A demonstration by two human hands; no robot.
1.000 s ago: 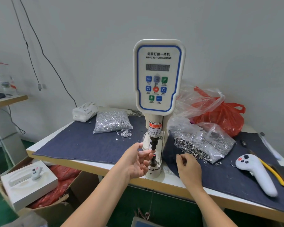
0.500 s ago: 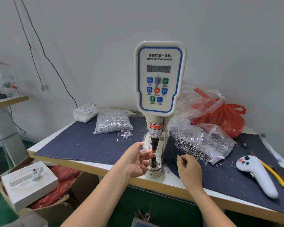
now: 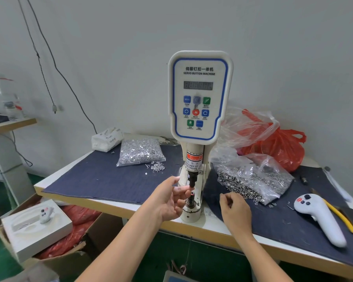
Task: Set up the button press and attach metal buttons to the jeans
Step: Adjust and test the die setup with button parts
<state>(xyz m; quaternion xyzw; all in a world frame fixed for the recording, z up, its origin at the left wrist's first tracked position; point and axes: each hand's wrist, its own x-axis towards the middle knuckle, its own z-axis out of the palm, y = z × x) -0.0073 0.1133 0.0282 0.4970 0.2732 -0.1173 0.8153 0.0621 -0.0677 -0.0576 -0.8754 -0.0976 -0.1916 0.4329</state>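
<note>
Machine: a white servo button machine (image 3: pixel 200 94) stands upright at the front edge of the worktop (image 3: pixel 114 204), on dark denim cloth (image 3: pixel 94 176).
Dies: black upper punch (image 3: pixel 192 181) directly above the lower die (image 3: pixel 191 202), a small gap between them.
Left hand (image 3: pixel 169 200): at the gap, fingertips curled beside the punch tip; whether the grip pinches a small part cannot be told.
Right hand (image 3: pixel 235 209): resting on the cloth right of the machine base, fingers loosely curled, grip holding nothing visible.
Buttons: clear bag of silver tacks (image 3: pixel 141 152) left of the machine; open bag of metal buttons (image 3: pixel 251 180) right, just beyond the right hand.
Also: white handheld controller (image 3: pixel 320 218) far right, yellow-handled tool (image 3: pixel 342 216) beside it.
</note>
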